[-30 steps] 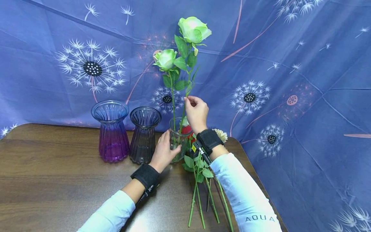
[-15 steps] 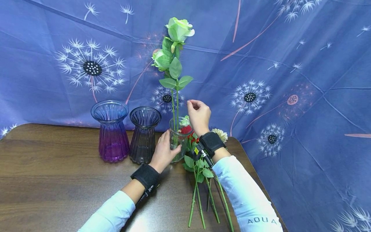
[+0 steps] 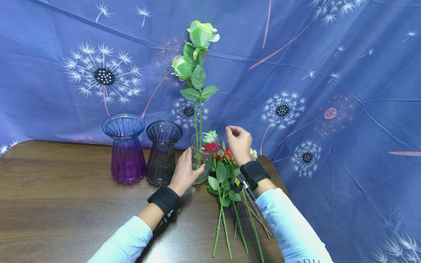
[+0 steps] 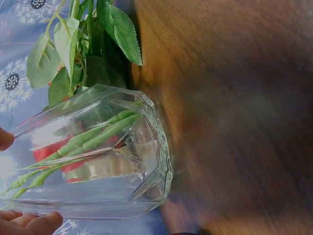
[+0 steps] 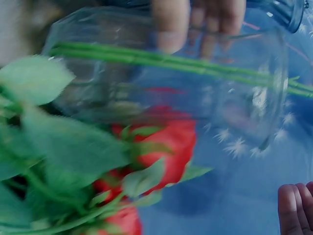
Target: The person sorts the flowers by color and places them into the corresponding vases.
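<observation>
A clear glass vase (image 3: 208,164) stands upright on the table, and my left hand (image 3: 185,173) grips its side with fingers and thumb on either side. Two pale green-white roses, a taller one (image 3: 202,34) and a lower one (image 3: 181,68), rise from it. Their green stems (image 4: 98,137) show through the glass, slanting to the base. To the right of the vase, my right hand (image 3: 240,144) hovers over the lying flowers, fingers loosely bent with nothing in them. Red blooms (image 5: 168,147) and leafy stems lie close beside the vase.
Left of the clear vase stand a dark grey glass vase (image 3: 162,160) and a blue-to-purple glass vase (image 3: 128,157). Several green stems (image 3: 241,230) stretch toward the table's front. A blue dandelion-print cloth (image 3: 329,73) hangs behind the wooden table (image 3: 65,204).
My right hand has let go of the taller rose's stem and moved right and down. That rose has swung left, close over the lower one. My left hand stays on the vase.
</observation>
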### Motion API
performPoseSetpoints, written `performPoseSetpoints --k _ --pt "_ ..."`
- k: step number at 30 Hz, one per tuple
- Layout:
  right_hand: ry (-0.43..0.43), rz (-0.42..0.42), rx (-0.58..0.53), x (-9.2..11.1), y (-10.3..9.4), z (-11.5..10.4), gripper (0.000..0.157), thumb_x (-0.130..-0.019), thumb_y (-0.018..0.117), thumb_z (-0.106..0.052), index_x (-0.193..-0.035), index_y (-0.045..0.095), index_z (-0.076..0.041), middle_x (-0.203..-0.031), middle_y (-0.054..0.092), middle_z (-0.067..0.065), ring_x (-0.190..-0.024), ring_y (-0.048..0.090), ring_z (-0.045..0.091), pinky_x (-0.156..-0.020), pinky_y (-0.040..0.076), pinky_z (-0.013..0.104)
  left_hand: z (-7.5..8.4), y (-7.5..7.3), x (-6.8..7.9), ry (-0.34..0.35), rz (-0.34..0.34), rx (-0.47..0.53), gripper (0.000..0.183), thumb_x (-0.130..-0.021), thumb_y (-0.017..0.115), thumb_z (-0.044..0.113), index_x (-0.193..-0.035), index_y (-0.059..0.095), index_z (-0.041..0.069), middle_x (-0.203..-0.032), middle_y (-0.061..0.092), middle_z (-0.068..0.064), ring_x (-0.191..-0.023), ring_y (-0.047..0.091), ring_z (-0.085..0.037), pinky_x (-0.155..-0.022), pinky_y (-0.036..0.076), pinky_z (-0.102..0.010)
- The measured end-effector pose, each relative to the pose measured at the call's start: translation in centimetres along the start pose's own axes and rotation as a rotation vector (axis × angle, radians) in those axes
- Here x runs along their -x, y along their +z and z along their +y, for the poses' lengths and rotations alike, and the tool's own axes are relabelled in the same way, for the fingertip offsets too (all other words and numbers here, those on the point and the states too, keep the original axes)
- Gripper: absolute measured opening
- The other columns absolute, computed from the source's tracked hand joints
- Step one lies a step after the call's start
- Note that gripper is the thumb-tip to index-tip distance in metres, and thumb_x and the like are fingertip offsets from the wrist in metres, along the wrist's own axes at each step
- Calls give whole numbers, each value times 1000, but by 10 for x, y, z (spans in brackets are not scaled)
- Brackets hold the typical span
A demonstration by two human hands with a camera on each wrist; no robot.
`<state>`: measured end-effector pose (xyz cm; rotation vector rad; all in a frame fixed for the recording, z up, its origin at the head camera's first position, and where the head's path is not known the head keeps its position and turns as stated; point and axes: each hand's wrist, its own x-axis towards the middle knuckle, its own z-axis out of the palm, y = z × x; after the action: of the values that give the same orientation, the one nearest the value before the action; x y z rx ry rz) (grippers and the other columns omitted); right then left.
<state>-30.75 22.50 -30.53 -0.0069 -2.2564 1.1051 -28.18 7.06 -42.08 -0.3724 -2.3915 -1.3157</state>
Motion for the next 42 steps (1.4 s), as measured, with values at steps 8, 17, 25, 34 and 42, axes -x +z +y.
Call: performPoseSetpoints --k 8,17,25,34,42 --pt "66 -68 82 20 -17 41 23 -89 63 -23 -98 72 -4 -87 71 16 -76 64 24 -64 46 24 -2 2 1 -6 -9 -4 76 -82 70 27 -140 33 -7 -139 42 -24 -128 41 -38 -106 38 -48" --pt "120 -127 205 45 -30 88 23 -87 64 -22 -96 72 -2 -85 71 15 -76 66 24 -62 48 23 0 2 -2 37 28 -7 75 -80 71 24 -137 35 -10 -136 44 -26 -126 43 -39 -106 38 -47" --pt "149 -154 282 59 -35 113 20 -84 68 -19 -91 73 -1 -83 72 15 -75 66 24 -64 48 26 3 0 -5 50 38 -5 76 -79 71 24 -136 36 -11 -136 44 -27 -126 43 -39 -108 36 -46" --pt "186 -248 318 69 -37 125 19 -83 67 -17 -91 74 -1 -82 72 14 -73 65 21 -62 47 25 1 0 -4 27 29 -6 77 -80 71 24 -138 34 -9 -137 44 -25 -127 43 -38 -108 37 -46" --pt "206 -304 321 74 -33 131 17 -84 65 -12 -91 73 1 -85 71 16 -76 65 23 -62 47 25 -1 2 -1 30 26 -14 76 -80 71 25 -137 35 -11 -136 45 -27 -126 43 -39 -107 37 -46"
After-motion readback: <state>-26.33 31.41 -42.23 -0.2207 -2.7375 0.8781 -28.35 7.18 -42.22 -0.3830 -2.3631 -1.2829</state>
